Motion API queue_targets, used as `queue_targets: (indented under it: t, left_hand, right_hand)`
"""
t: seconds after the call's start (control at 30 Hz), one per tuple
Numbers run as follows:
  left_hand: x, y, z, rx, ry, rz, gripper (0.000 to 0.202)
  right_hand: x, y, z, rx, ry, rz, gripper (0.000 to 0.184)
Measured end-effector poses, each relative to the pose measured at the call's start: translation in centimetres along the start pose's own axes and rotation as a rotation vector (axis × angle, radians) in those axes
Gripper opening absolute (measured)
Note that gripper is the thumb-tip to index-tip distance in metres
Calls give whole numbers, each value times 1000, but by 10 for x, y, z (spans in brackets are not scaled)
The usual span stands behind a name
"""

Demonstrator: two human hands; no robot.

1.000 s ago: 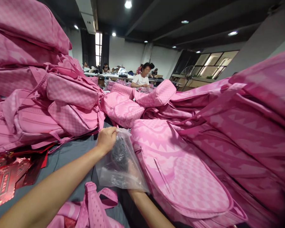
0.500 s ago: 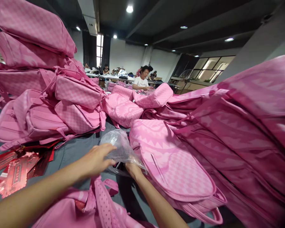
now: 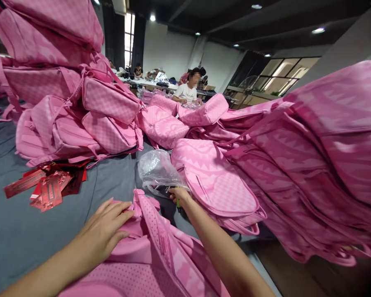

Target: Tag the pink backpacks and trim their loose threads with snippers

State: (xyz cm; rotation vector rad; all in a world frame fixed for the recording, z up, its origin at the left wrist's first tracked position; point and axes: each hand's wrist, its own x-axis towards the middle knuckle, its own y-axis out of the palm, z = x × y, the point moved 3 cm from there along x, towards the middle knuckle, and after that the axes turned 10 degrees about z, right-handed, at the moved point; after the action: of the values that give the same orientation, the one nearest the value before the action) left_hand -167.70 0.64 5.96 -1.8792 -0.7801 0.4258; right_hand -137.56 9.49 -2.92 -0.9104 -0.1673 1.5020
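Note:
My left hand lies with fingers stretched out on the top of a pink backpack in front of me, near its dotted shoulder strap. My right hand is closed at the mouth of a clear plastic bag. A slim yellow-green piece with a dark tip pokes out below its fingers; its kind is unclear. Black items with white marks show by the bag's mouth, partly hidden. Another pink backpack, patterned with checks and teeth, lies just right of the bag.
Red foil-like packets lie on the grey cloth at left. Pink backpacks are piled high behind them. A long row of backpacks leans along the right. Across the table, a person in a white shirt handles clear plastic.
My left hand has left the plastic bag and come down onto the near backpack, which now stands further into view. My right hand stays by the bag, the yellow-green piece now showing.

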Motion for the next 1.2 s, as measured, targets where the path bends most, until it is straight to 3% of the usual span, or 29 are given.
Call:
queue_targets:
  t: [0.07, 0.17, 0.27, 0.37, 0.43, 0.47, 0.53, 0.6, 0.63, 0.7, 0.77, 0.83, 0.93, 1.0, 1.1, 1.17, 1.2]
  left_hand:
    - [1, 4, -1, 21, -1, 18, 43]
    - [-1, 7, -3, 35, -12, 36, 48]
    - [-5, 3, -8, -20, -6, -1, 47]
    - [-11, -11, -19, -209, -48, -164, 36]
    - [-10, -17, -26, -457, -169, -206, 28]
    - [-9, -16, -30, -620, -244, -165, 29]
    - [-4, -8, -39, -966, -380, 2, 39]
    - [-1, 2, -48, -1264, -425, 162, 47]
    - [-1, 6, -52, -1376, -423, 197, 53]
    - [-3, 11, -56, -1504, -420, 136, 61]
    - [-10, 12, -54, -1473, -460, -40, 61]
    - [-17, 12, -53, -1355, -508, -193, 54]
    - [-27, 14, -57, -1237, -470, -254, 36]
    - [-36, 13, -58, -1119, -423, -264, 33]
    - [-58, 4, -47, -686, -426, -376, 44]
    - [-75, 0, -32, -391, -514, -453, 57]
    - [-82, 1, -24, -299, -573, -435, 66]
  right_hand:
    - [-2, -2, -4, 106, 158, 39, 23]
    - [-15, -12, -3, 234, 263, 79, 24]
    - [-43, -27, 3, 318, 265, 143, 30]
    - [-87, -36, 18, 354, 198, 195, 28]
    - [-121, -35, 38, 332, 14, 150, 17]
    - [-138, -32, 50, 289, -136, 110, 10]
    - [-173, -21, 75, 153, -498, 63, 13]
    - [-201, -5, 92, 13, -776, 106, 23]
    - [-210, 2, 95, -38, -858, 141, 26]
    - [-218, 10, 95, -77, -900, 133, 29]
    - [-214, 11, 88, -22, -794, 44, 30]
    - [-208, 12, 83, 91, -632, 40, 29]
    - [-204, 22, 85, 153, -501, 251, 18]
    - [-202, 27, 88, 100, -494, 306, 16]
    - [-193, 24, 89, -19, -544, 147, 17]
    - [-184, 23, 90, -114, -568, 40, 17]
    - [-179, 24, 91, -170, -567, 24, 18]
